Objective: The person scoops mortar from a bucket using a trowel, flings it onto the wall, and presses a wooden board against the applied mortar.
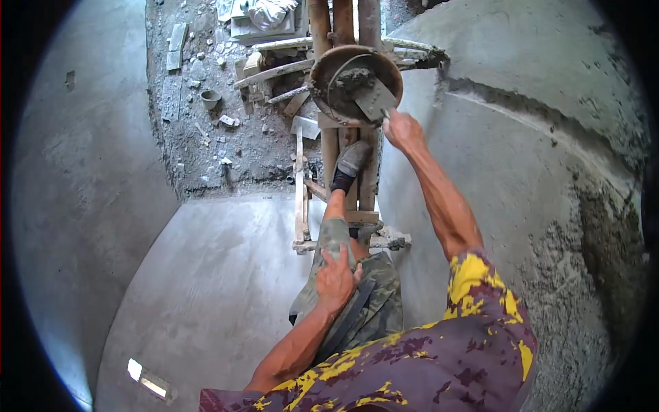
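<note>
My right hand grips the handle of a flat metal trowel, whose blade lies inside a round rusty bucket with grey mortar in it. The bucket sits on wooden poles at the top middle. My left hand is open, fingers spread over the camouflage cloth of my leg. My dark-socked foot in a grey shoe rests on the poles just below the bucket.
Rubble ground at upper left holds boards, broken pieces, a small pot and white bags. A wooden crosspiece frame stands beside the poles. Smooth grey plastered surfaces surround me, with a rough mortar-marked groove at right.
</note>
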Available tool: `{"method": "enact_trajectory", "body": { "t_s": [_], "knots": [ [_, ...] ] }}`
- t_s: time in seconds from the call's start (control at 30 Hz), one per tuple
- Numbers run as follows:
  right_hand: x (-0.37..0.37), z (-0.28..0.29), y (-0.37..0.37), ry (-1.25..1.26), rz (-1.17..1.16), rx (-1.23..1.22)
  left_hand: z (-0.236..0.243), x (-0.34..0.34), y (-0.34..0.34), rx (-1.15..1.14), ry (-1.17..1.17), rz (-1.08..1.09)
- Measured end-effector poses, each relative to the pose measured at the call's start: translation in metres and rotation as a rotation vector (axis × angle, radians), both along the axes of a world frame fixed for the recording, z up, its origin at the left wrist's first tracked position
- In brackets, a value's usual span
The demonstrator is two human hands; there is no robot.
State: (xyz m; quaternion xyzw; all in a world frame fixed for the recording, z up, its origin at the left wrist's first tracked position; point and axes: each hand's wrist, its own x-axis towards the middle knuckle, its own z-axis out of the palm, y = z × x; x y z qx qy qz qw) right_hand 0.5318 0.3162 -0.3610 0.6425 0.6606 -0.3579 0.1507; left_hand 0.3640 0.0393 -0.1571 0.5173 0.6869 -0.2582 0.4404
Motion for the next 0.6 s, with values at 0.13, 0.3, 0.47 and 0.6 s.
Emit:
{"method": "enact_trajectory", "body": {
  "t_s": [0.13,0.3,0.47,0.6],
  "knots": [
    [0.007,-0.016,0.002,0.059,-0.174,0.004,0.005,0.009,0.018,-0.036,-0.032,0.006],
    [-0.002,-0.034,0.006,0.124,-0.227,0.063,0.006,0.009,0.017,-0.055,-0.035,0.003],
    [0.022,-0.027,-0.045,0.195,-0.272,0.187,0.007,0.006,0.016,-0.043,-0.017,0.012],
    [0.027,-0.021,-0.059,0.165,-0.298,0.189,0.003,0.008,0.008,-0.030,-0.051,0.051]
  ]
}}
